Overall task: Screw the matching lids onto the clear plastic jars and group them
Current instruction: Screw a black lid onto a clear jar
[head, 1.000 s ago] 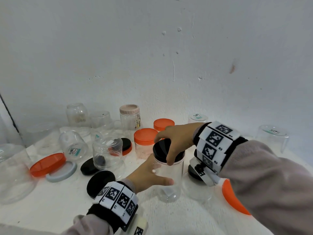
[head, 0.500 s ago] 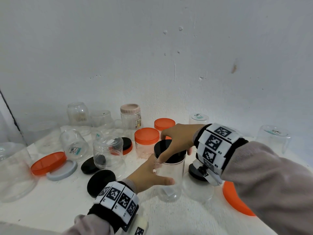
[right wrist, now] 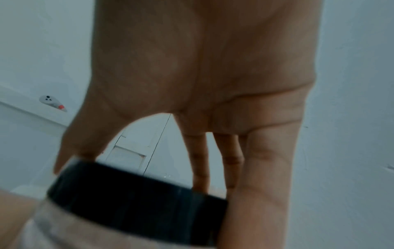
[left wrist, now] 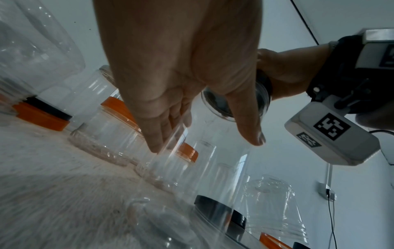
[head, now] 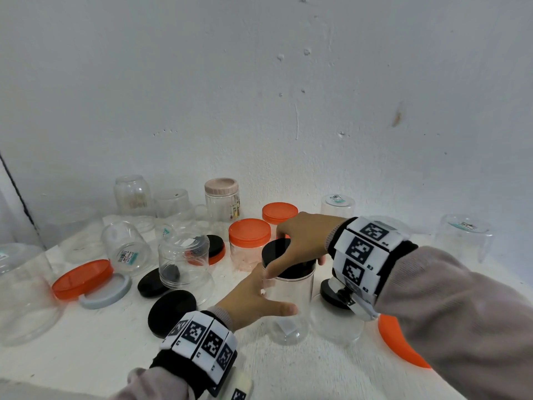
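A tall clear plastic jar (head: 291,295) stands upright in the middle of the white table. My left hand (head: 253,298) wraps round its side, thumb toward me and fingers behind; in the left wrist view the jar wall (left wrist: 202,160) runs under my fingers (left wrist: 157,134). A black lid (head: 278,249) sits on the jar's mouth. My right hand (head: 300,246) grips this lid from above, thumb on the near rim and fingers on the far rim. In the right wrist view the black lid (right wrist: 136,198) sits between thumb and fingers (right wrist: 262,185).
Two jars with orange lids (head: 249,232) stand just behind. Loose black lids (head: 171,311), an orange lid (head: 82,278) and a grey lid (head: 105,293) lie to the left among several open and overturned clear jars (head: 183,255). Another orange lid (head: 401,345) lies under my right forearm.
My right hand has turned on the black lid, its thumb sweeping along the near rim. The left hand and the jar have stayed in place.
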Motion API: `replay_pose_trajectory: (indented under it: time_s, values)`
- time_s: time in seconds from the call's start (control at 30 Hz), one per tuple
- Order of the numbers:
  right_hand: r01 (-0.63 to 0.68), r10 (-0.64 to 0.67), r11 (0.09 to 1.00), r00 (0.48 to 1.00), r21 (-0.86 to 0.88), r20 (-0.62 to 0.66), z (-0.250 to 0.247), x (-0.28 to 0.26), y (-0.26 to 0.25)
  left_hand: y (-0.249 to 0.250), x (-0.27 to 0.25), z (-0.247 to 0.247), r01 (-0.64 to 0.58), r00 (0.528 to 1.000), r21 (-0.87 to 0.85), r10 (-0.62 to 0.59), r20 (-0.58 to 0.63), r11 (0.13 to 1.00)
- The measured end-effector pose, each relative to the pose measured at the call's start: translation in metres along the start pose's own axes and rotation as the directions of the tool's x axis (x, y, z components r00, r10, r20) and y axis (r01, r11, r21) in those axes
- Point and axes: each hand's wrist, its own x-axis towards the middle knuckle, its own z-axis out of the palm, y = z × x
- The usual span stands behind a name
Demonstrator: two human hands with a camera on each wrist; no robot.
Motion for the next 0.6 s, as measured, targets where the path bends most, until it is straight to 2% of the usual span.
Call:
replay_pose_trajectory:
  time_s: [0.1,0.23,0.3,0.43,0.6]
  values:
    - [-0.022,0.022,1.000,1.000,-0.016,0.005,0.001,0.000,0.000,-0.001,0.001,0.000,0.006,1.000,-0.004,-0.006,-0.001,1.000]
    - [0.026,-0.030,0.999,0.991,0.031,0.127,-0.006,0.000,0.005,-0.001,0.002,0.001,0.004,1.000,-0.013,-0.004,0.009,1.000]
    - [0.046,-0.051,0.998,0.988,0.037,0.145,-0.008,0.000,0.005,-0.002,0.002,0.001,0.014,1.000,-0.035,-0.014,0.001,0.999]
    - [0.050,-0.056,0.997,0.993,0.065,0.102,-0.008,0.001,0.004,-0.002,0.002,0.001,0.004,1.000,-0.031,-0.004,-0.007,1.000]
    - [-0.025,0.024,0.999,0.999,0.037,0.026,-0.001,0.001,0.001,-0.002,0.001,0.002,-0.016,1.000,-0.001,0.016,-0.014,1.000]
